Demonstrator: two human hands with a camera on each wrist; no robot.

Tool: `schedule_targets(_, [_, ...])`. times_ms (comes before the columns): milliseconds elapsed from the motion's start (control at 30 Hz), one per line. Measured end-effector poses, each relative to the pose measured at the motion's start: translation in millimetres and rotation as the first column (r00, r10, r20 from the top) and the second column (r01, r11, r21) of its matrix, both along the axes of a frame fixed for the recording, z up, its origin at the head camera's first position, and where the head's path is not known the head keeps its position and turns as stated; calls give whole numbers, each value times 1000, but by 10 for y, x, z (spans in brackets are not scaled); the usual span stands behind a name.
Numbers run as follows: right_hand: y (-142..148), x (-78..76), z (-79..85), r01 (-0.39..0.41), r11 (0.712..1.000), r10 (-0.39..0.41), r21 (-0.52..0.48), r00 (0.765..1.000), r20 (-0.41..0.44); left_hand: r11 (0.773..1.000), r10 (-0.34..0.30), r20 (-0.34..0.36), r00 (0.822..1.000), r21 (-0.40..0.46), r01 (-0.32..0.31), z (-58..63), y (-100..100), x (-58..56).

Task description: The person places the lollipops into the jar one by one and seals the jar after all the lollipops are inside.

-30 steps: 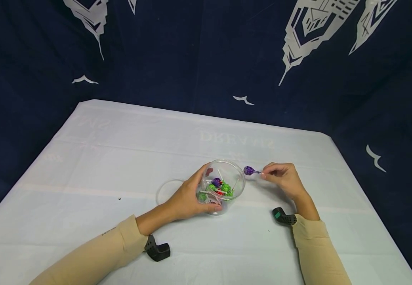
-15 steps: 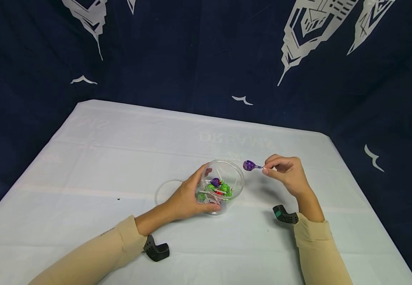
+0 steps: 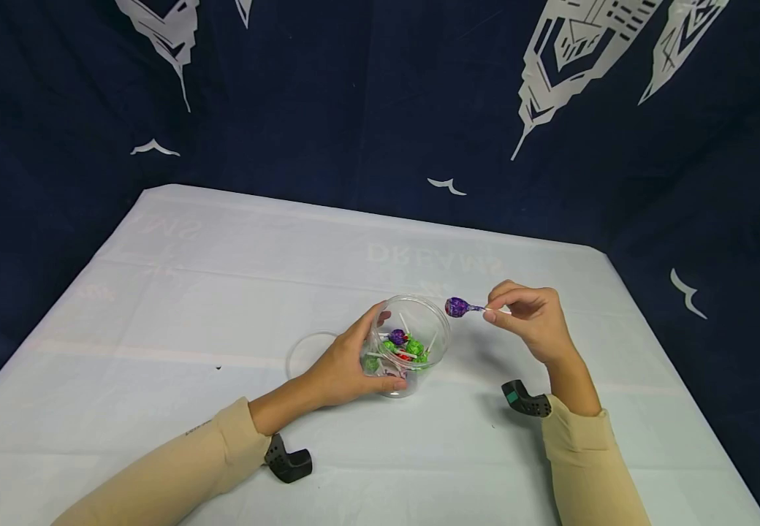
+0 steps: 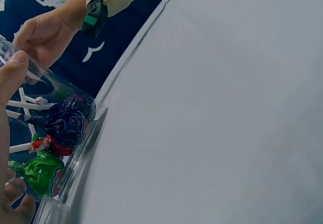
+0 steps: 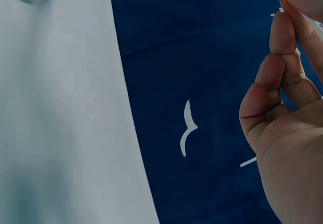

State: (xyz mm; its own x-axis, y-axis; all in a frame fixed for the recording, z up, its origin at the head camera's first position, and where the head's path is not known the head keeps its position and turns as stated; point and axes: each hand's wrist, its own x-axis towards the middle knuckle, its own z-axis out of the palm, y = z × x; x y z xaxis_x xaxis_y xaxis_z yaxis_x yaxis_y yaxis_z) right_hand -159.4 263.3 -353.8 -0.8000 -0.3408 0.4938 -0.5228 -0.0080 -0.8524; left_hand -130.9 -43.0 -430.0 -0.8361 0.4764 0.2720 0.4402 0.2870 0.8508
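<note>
My left hand point(image 3: 347, 369) grips a clear plastic jar point(image 3: 438, 358) by its side, fingers curled behind it and thumb in front. Inside lie several wrapped lollipops: green ones point(image 4: 44, 172) and a dark purple one point(image 4: 68, 124), with white sticks showing. In the head view the jar's round opening tips toward the camera. My right hand point(image 3: 527, 318) pinches a purple-wrapped lollipop point(image 3: 457, 307) by its stick between thumb and fingertips. The candy end points left, right by the jar's rim. In the right wrist view the curled fingers point(image 5: 282, 32) show at the right side.
A clear round lid point(image 3: 299, 343) lies on the white-covered table point(image 3: 222, 307), partly behind the left wrist. A tiny dark speck point(image 3: 218, 367) is on the cloth farther left. Behind the table hangs a dark blue printed curtain point(image 3: 327, 95).
My right hand has risen slightly away from me with the purple lollipop, then shifted it a little left toward the jar's rim. The left hand and jar stay almost still.
</note>
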Motion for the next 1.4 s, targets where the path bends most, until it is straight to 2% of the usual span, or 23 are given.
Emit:
schedule_targets(167, [-68,27,37,-33,999,32,-15,999,-41,1000,-5,-3,1000,1,5,0,3,0])
schedule_targets(333, [-158,50,75,-99,994,95,-46,992,-87,1000,-9,-6,1000,0,9,-6,1,-1])
schedule_targets(500, [-228,51,83,-137,990,132,-39,986,-106,1000,-9,-5,1000,-4,9,-6,-3,0])
schedule_targets(933, [-332,50,104,-172,985,164,-32,972,-168,1000,-3,-3,1000,-6,3,-4,0,4])
schedule_targets(1200, [-417,49,113,-198,980,189,-33,966,-175,1000,0,12,1000,-2,0,2,3,8])
schedule_targets(1400, [-496,31,93,-221,975,216,-12,963,-161,1000,-2,-5,1000,-5,2,-5,3,-1])
